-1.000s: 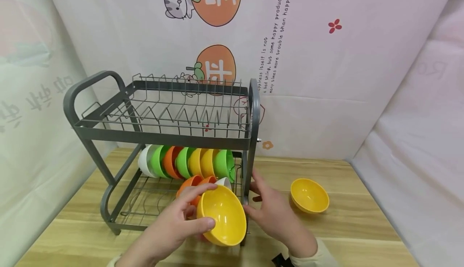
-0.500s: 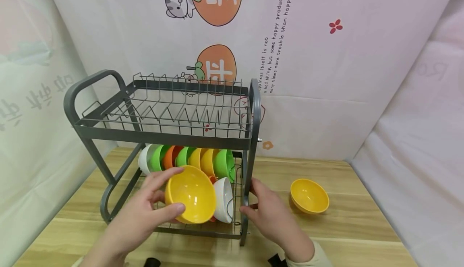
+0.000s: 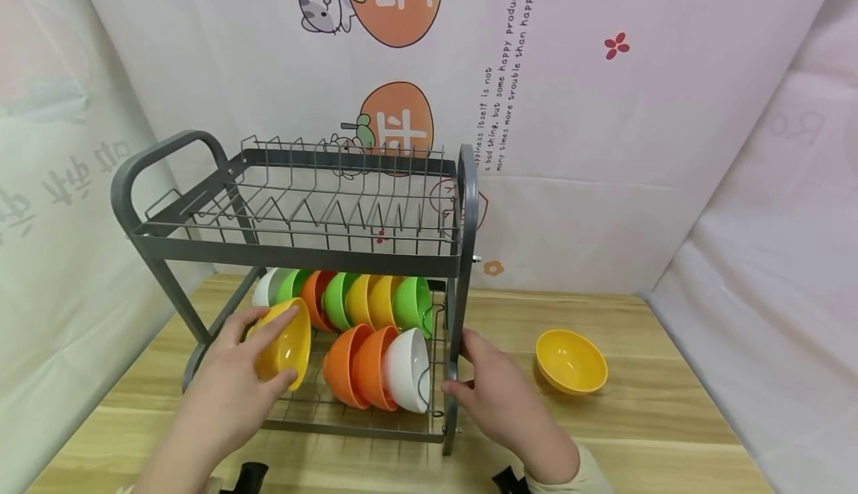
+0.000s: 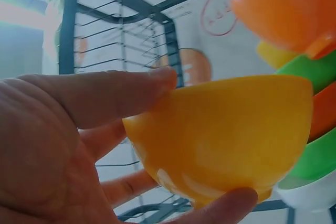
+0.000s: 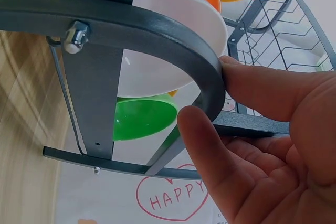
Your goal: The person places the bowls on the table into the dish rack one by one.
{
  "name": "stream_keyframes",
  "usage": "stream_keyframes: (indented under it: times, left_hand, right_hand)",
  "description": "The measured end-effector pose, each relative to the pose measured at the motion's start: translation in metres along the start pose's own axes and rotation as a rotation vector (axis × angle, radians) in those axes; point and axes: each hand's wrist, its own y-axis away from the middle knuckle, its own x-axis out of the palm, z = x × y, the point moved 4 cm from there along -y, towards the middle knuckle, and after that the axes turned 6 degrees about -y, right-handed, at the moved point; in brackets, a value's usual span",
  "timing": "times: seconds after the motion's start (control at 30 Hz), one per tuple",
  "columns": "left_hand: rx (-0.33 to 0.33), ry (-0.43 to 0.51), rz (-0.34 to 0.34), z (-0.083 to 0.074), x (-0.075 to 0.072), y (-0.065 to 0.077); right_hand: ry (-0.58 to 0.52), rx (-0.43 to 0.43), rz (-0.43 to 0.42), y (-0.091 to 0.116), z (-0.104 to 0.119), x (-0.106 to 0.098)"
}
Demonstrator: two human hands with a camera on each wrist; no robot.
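My left hand [image 3: 224,386] pinches a yellow bowl [image 3: 288,349] by its rim and base, tilted on its side with the hollow facing right. It hovers at the left front of the lower tier of a dark grey two-tier dish rack [image 3: 302,254]. To its right on that tier, two orange bowls [image 3: 343,367] and a white bowl [image 3: 409,369] stand on edge. My right hand [image 3: 506,404] holds the rack's right side post; the right wrist view has thumb and finger on either side of the curved bar [image 5: 207,69].
Behind, a row of white, green, orange and yellow bowls [image 3: 409,304] stands on edge in the lower tier. Another yellow bowl [image 3: 571,362] sits upright on the wooden table [image 3: 643,404], right of the rack. A printed white cloth [image 3: 570,121] hangs behind.
My left hand has carried the yellow bowl leftward from the rack's right front and turned it onto its side, uncovering the orange and white bowls. The right hand stays at the post.
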Motion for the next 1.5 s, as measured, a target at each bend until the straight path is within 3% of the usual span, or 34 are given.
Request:
stream_keyframes:
  times: [0.13,0.4,0.63,0.83,1.1,1.5]
  left_hand:
    - [0.021,-0.006,0.031,0.002,0.015,-0.002]
    - [0.000,0.025,0.121,0.005,0.037,-0.005]
    - [0.033,0.037,0.121,0.006,0.050,-0.009]
    - [0.066,0.021,0.120,0.005,0.055,-0.012]
    - [0.054,0.053,0.182,0.009,0.059,-0.014]
    - [0.031,0.105,0.217,0.012,0.063,-0.015]
  right_hand:
    - [0.030,-0.005,-0.007,0.000,0.001,0.000]
    - [0.035,0.006,-0.010,0.001,0.001,0.000]
    - [0.057,0.014,-0.031,0.000,0.002,0.000]
    - [0.065,0.018,-0.041,0.001,0.002,0.000]
    - [0.061,0.014,-0.044,0.000,0.002,0.001]
    - [0.061,0.006,-0.056,0.001,0.002,0.002]
